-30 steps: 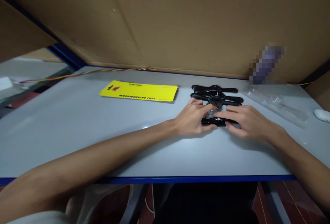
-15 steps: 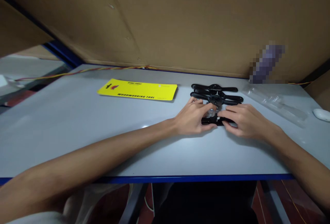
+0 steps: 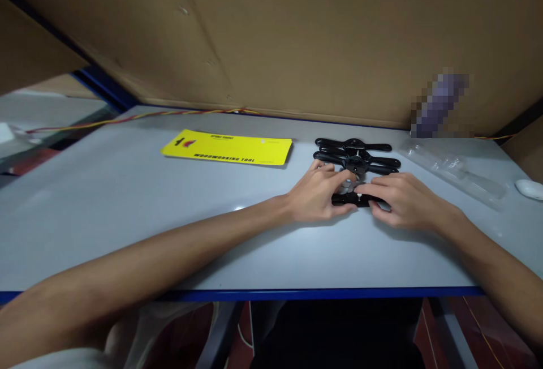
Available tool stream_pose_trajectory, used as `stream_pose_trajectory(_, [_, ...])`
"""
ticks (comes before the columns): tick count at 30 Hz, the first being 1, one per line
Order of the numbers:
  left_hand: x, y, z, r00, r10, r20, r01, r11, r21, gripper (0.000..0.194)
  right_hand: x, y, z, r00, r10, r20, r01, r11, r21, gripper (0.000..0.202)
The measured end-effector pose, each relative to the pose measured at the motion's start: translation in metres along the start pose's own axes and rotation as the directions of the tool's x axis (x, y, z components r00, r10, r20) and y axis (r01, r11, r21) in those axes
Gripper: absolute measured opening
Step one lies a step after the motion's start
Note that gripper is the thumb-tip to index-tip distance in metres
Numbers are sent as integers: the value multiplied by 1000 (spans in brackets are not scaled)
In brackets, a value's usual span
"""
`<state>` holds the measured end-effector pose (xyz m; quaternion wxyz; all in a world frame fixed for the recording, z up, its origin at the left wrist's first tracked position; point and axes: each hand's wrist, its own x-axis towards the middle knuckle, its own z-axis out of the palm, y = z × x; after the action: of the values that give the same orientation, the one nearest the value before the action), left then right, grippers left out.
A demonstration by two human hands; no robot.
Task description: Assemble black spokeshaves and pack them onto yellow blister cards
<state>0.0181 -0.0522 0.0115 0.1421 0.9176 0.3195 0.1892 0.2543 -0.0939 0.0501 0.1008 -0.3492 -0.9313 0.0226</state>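
Observation:
Between my hands a black spokeshave-like tool [image 3: 351, 199] lies on the grey table, with small silvery parts at its middle. My left hand [image 3: 318, 194] grips its left end, thumb at the near side and fingers curled over the far side. On the right end, my right hand [image 3: 396, 199] is closed round the handle, its index fingertip reaching to the middle of the tool. Just beyond my fingers, several similar black tools [image 3: 354, 144] lie close together in a stack or row. My fingers partly hide the small parts.
A yellow card [image 3: 229, 148] printed "WOODWORKING TOOL" lies left of the black tools. Right of them is a clear plastic tray [image 3: 460, 174], then a white mouse [image 3: 529, 189]. A cardboard wall [image 3: 297, 35] and a twisted cable [image 3: 169, 114] run along the back.
My right index fingertip has shifted slightly left over the middle of the tool, and my right thumb has moved slightly right. My left hand stays in place.

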Motion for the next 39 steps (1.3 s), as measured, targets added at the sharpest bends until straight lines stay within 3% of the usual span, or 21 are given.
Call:
stream_pose_trajectory(6, [0, 0, 1, 1000, -5, 1, 5, 1000, 4, 51, 0, 2, -4, 1000, 15, 12, -15, 1000, -10, 21])
stream_pose_trajectory(13, [0, 0, 1, 1000, -4, -3, 4, 1000, 1, 49, 0, -1, 3, 998, -61, -3, 61, 998, 14, 39])
stream_pose_trajectory(19, [0, 1, 0, 1000, -7, 2, 7, 1000, 3, 48, 0, 2, 0, 1000, 25, -19, -26, 999, -39, 20])
stream_pose_trajectory(24, [-1, -2, 1, 1000, 14, -17, -14, 1000, 6, 48, 1, -1, 1, 1000, -14, 10, 14, 999, 49, 17])
stream_pose_trajectory(28, [-2, -3, 2, 997, 77, -17, -77, 997, 16, 36, 0, 0, 3, 999, -43, -17, 44, 996, 84, 19])
stream_pose_trajectory(33, [-2, -5, 3, 993, 115, -21, -115, 993, 27, 34, -1, 5, 5, 993, -54, -102, 59, 997, 46, 27])
stream_pose_trajectory(39, [-2, -5, 4, 992, 125, -17, -125, 992, 33, 34, 1, 6, 4, 996, -23, -82, 20, 999, -34, 17])
